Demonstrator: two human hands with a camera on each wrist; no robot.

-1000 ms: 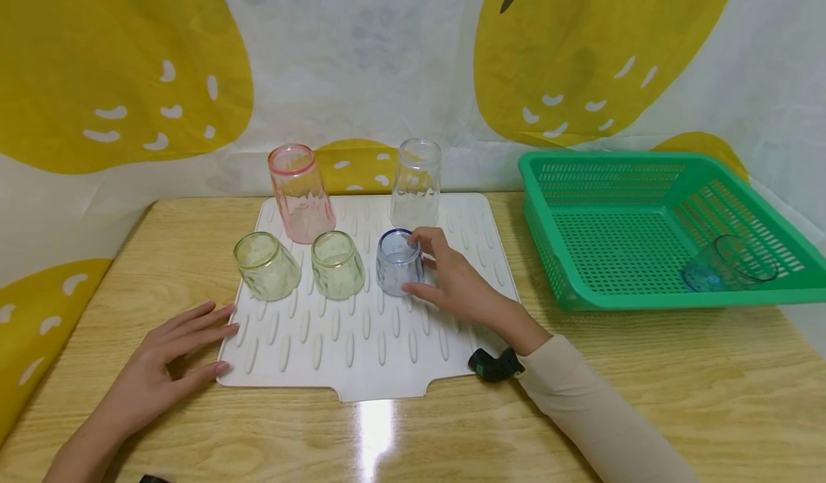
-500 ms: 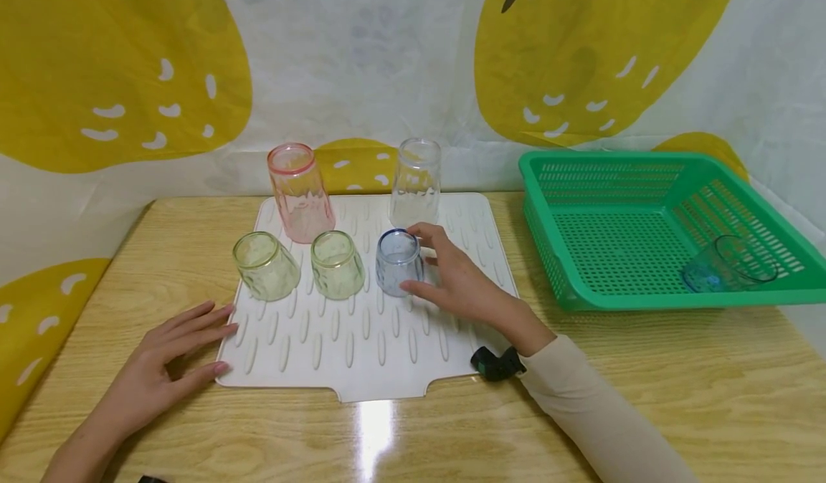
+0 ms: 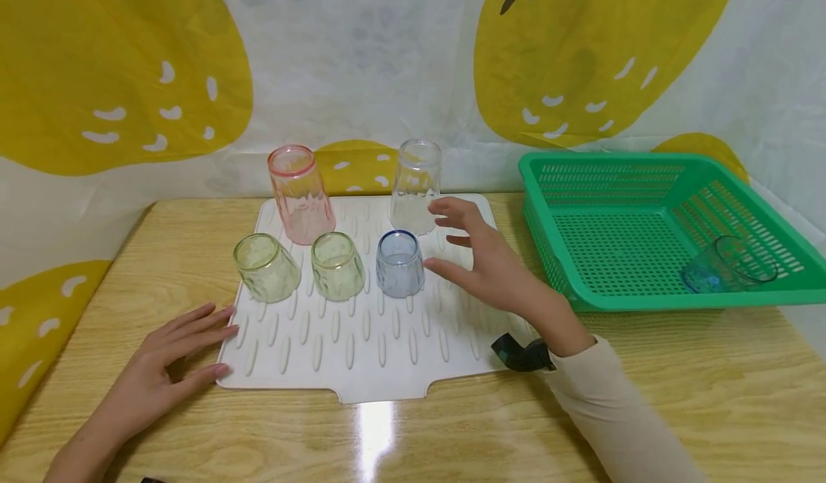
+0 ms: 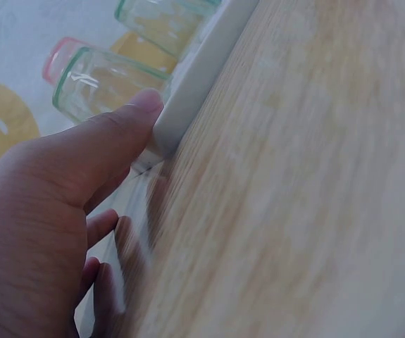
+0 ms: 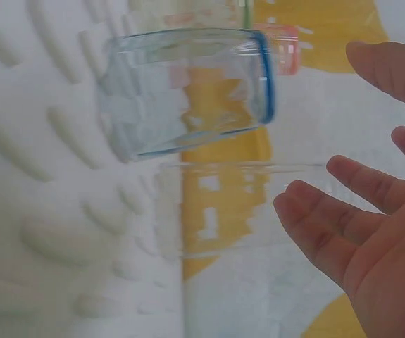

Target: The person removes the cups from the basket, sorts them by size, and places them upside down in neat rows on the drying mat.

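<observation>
A small blue glass [image 3: 400,268] stands upside down on the white ridged drying mat [image 3: 361,368]. Just to its right is my right hand [image 3: 493,257], its fingers spread and holding nothing; the right wrist view shows a gap between the fingers and the blue glass [image 5: 188,98]. Two small green glasses [image 3: 338,268] [image 3: 269,271] are in the same row to the left. Behind them stand a tall pink glass [image 3: 302,200] and a tall clear glass [image 3: 415,189]. My left hand [image 3: 161,368] rests at the mat's left edge, fingers extended, thumb touching its corner.
To the right, a green plastic basket [image 3: 561,254] sits on the wooden table [image 3: 271,433], with a blue-tinted glass [image 3: 723,268] lying inside. A patterned cloth [image 3: 361,53] hangs behind the table.
My right hand has let go of the blue glass and drawn back to the right. The glass stays where it was. My left hand has not moved.
</observation>
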